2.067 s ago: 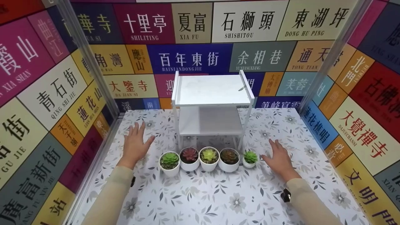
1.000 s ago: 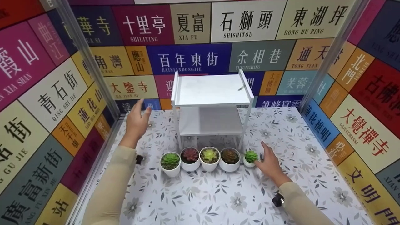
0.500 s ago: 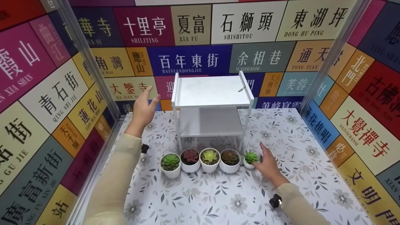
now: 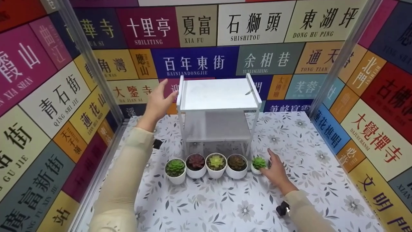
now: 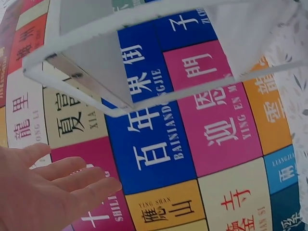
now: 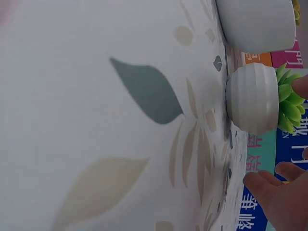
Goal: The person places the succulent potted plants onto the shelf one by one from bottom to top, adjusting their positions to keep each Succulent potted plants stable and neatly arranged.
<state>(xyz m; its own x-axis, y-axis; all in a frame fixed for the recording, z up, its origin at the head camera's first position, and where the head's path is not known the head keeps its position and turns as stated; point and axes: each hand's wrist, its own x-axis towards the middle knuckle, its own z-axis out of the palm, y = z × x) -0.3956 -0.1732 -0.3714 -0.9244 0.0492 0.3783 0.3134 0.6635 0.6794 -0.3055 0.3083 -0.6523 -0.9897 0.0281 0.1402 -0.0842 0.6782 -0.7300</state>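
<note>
My left hand [image 4: 158, 102] is raised beside the upper left side of a small white two-tier shelf [image 4: 215, 93]. In the left wrist view the fingers of this hand [image 5: 48, 192] are extended and hold nothing, with the white shelf frame [image 5: 72, 79] above them. At the right end of a row of potted succulents, my right hand [image 4: 276, 169] is beside the smallest one, a green succulent in a white pot [image 4: 258, 163]. The right wrist view has the thumb in front of the leaves of this succulent [image 6: 290, 103]; whether it touches them I cannot tell. The other fingers are apart from the pot.
Left of the small plant stand a brown succulent [image 4: 237, 164], a yellow-green succulent [image 4: 215, 164], a dark red succulent [image 4: 196, 164] and a larger green succulent [image 4: 175, 170], all in white pots before the shelf. A floral cloth [image 4: 206, 206] covers the table. Sign-patterned walls [image 4: 196, 61] surround it.
My left hand has risen from over the cloth and moved right, towards the shelf's upper left side. My right hand has moved left to the smallest succulent and stayed there. The pots stand as before.
</note>
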